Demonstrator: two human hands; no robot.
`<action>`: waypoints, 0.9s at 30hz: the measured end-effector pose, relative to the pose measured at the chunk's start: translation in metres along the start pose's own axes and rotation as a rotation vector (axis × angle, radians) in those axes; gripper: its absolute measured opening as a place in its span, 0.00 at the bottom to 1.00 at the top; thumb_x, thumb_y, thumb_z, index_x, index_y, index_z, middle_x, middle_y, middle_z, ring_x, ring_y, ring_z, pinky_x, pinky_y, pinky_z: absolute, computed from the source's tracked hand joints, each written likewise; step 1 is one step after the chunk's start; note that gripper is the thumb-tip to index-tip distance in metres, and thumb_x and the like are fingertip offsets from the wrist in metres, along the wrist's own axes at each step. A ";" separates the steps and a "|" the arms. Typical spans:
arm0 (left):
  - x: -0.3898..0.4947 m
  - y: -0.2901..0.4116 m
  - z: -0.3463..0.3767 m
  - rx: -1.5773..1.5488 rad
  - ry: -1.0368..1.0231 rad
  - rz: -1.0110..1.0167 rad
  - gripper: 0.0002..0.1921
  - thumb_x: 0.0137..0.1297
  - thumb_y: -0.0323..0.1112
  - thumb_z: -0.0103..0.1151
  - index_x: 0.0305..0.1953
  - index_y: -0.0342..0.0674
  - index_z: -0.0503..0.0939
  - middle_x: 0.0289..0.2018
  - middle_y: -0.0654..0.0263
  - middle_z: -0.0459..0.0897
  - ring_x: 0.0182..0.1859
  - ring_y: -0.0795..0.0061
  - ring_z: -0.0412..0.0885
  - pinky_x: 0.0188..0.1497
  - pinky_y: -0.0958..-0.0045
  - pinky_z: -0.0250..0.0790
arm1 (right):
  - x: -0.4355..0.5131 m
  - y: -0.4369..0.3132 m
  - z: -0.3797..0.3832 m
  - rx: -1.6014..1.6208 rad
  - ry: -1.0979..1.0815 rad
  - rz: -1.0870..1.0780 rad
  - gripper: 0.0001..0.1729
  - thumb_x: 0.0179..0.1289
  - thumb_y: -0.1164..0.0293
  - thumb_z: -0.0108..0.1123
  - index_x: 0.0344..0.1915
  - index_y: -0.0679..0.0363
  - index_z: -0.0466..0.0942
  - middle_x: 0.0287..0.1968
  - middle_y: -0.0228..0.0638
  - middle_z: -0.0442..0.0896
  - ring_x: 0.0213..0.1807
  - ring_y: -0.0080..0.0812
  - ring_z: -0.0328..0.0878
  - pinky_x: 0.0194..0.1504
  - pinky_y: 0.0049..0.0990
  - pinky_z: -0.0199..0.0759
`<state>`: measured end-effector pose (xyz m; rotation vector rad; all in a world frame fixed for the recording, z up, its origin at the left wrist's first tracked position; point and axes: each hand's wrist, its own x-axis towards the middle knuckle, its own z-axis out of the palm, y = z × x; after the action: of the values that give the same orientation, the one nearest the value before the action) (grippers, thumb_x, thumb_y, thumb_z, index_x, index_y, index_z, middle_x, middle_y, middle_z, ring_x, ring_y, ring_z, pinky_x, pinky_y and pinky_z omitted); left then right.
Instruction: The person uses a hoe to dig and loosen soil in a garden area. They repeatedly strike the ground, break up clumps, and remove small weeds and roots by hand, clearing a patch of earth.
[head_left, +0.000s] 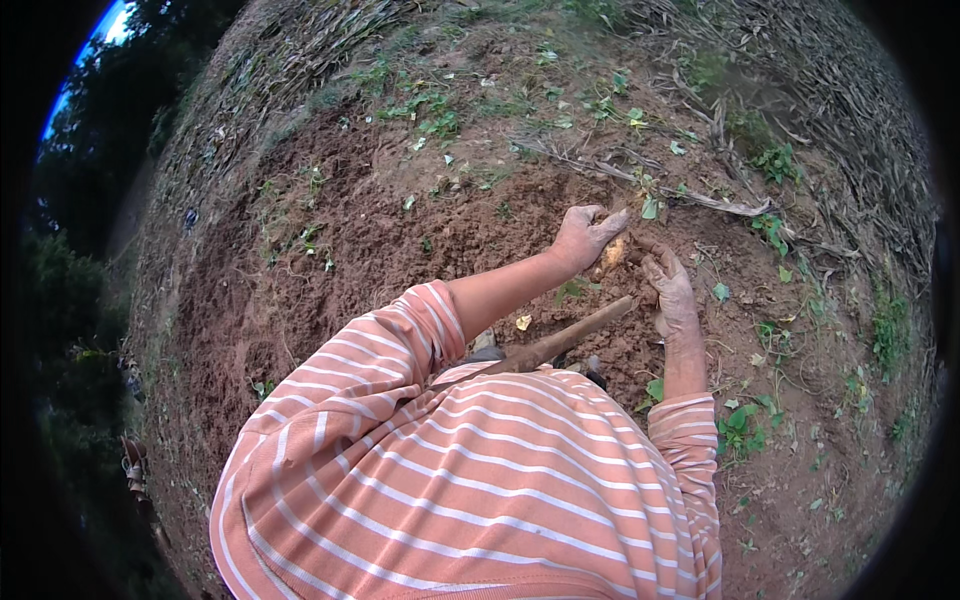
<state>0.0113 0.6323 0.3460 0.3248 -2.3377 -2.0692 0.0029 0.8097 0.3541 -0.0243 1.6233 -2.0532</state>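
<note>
My left hand (590, 236), coated with soil, reaches forward over loose reddish-brown earth (525, 217). Its thumb and fingers are beside a pale orange root or tuber (613, 253), partly covered by dirt; whether they grip it is unclear. On the other side of it is my right hand (670, 289), also soiled, its fingers curled near a dark clump of earth; what they hold is hidden. A wooden tool handle (574, 335) leans across my waist, its end between my forearms. The tool's other end is out of sight under my shirt's folds.
Dry stalks (712, 201) lie just beyond my hands. Low green leaves (742, 429) grow at the right, with more plants (442, 122) farther ahead. Heaps of dry leaves (832, 97) cover the upper right. A yellowish leaf (523, 322) lies near the handle; dark trees line the left.
</note>
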 end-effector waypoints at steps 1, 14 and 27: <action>-0.001 -0.003 0.001 0.090 0.029 0.074 0.19 0.59 0.45 0.55 0.28 0.31 0.75 0.19 0.73 0.72 0.23 0.86 0.63 0.24 0.77 0.60 | 0.001 0.003 0.011 -0.013 -0.019 0.031 0.20 0.56 0.75 0.56 0.50 0.66 0.66 0.43 0.31 0.75 0.37 0.18 0.71 0.37 0.14 0.65; -0.011 0.016 0.001 -0.436 -0.243 -0.325 0.11 0.58 0.41 0.57 0.28 0.38 0.76 0.20 0.71 0.75 0.17 0.86 0.67 0.17 0.83 0.58 | -0.007 0.028 -0.007 -0.009 0.266 -0.060 0.09 0.51 0.80 0.59 0.35 0.63 0.74 0.33 0.28 0.77 0.32 0.18 0.70 0.36 0.16 0.64; -0.012 0.021 0.005 0.134 -0.460 0.016 0.21 0.58 0.50 0.53 0.26 0.35 0.74 0.15 0.69 0.69 0.20 0.78 0.66 0.23 0.72 0.61 | -0.014 0.035 -0.049 -0.290 0.127 -0.259 0.18 0.48 0.76 0.64 0.42 0.65 0.74 0.37 0.32 0.78 0.36 0.21 0.73 0.39 0.20 0.68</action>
<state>0.0189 0.6413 0.3675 -0.1949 -2.7155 -2.1726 0.0123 0.8547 0.3123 -0.2202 2.0807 -2.0174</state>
